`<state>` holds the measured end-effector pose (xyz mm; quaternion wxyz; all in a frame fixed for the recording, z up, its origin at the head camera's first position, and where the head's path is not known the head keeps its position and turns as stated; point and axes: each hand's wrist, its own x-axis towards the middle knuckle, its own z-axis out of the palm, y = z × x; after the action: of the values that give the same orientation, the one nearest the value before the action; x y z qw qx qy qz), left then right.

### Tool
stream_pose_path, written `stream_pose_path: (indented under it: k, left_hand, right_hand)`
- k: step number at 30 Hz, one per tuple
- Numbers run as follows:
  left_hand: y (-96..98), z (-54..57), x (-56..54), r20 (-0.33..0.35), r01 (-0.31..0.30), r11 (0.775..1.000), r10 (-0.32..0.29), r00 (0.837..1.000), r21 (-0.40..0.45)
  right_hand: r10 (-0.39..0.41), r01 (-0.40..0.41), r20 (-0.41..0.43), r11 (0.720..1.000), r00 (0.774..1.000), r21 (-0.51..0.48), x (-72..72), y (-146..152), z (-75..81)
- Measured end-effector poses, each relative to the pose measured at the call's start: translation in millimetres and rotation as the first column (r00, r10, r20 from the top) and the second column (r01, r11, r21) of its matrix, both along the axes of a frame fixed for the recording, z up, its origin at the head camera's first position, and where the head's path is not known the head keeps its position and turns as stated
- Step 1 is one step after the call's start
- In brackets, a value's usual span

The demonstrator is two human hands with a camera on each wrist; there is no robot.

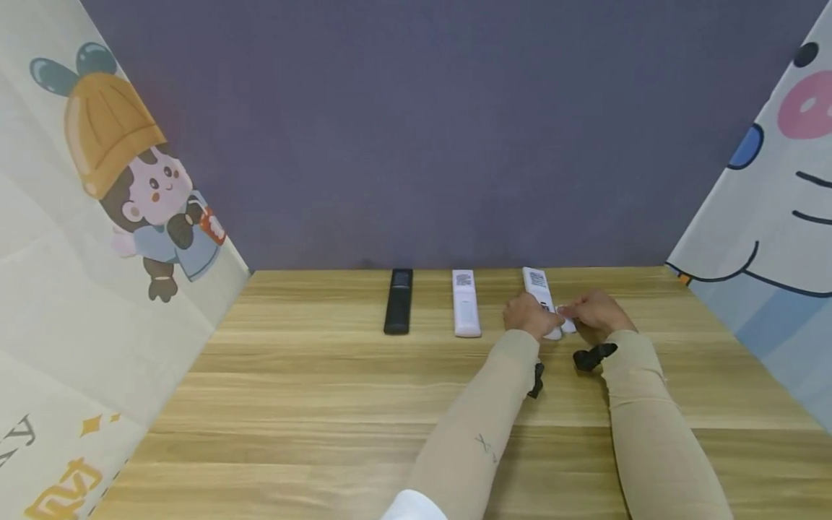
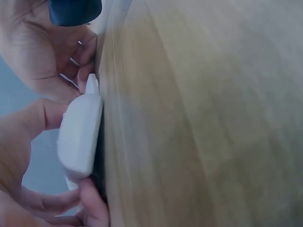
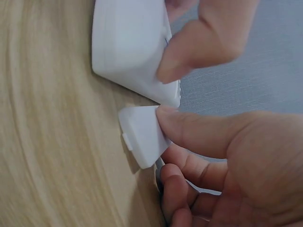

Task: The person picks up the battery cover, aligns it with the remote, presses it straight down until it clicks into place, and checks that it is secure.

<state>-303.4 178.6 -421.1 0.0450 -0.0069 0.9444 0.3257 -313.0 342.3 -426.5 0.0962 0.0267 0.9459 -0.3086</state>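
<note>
In the head view a white remote control (image 1: pixel 536 280) lies at the right of the row, angled on the table. My left hand (image 1: pixel 525 315) grips its near half, thumb on one side and fingers on the other; the left wrist view shows the remote's rounded end (image 2: pixel 80 135) between them. Close beside it, my right hand (image 1: pixel 598 312) pinches a small white battery cover (image 3: pixel 142 135) between thumb and fingers. A small tab sticks out from the cover's edge. Behind the cover, a grey sliver shows by the right fingers, partly hidden.
To the left lie another white remote (image 1: pixel 466 307) and a black remote (image 1: pixel 399 302), side by side on the wood-grain table (image 1: pixel 312 404). A dark grey panel (image 1: pixel 416 137) rises along the back edge. Printed cloths stand at both sides.
</note>
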Motion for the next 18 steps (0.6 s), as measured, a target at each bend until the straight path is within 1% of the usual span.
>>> stream_pose_path:
  k: [5, 8, 13, 16, 18]
  left_hand:
    - [0.3, -5.2, -0.6, 0.015, 0.048, 0.999, -0.049, 0.999, 0.018]
    - [3.1, -9.1, -2.1, 0.027, 0.045, 0.999, -0.045, 0.999, 0.015]
    - [9.5, -16.4, -7.2, 0.042, 0.014, 1.000, -0.014, 0.999, 0.003]
    - [11.4, -17.7, -9.5, 0.053, 0.003, 1.000, -0.002, 0.999, -0.014]
    - [11.5, -17.1, -9.7, 0.061, 0.009, 0.999, -0.008, 0.998, -0.031]
  right_hand:
    - [-0.003, 0.003, -0.003, 1.000, 1.000, -0.010, -0.2, 0, 1.1]
    - [-0.005, 0.006, 0.003, 1.000, 1.000, -0.026, -0.1, 0, 0.6]
    - [0.008, -0.008, 0.011, 0.999, 1.000, -0.054, 0.2, 2, -1.8]
    - [0.009, -0.009, 0.003, 0.999, 1.000, -0.052, 0.1, 2, -2.5]
    - [0.008, -0.007, 0.005, 0.999, 1.000, -0.043, -0.2, 1, -2.4]
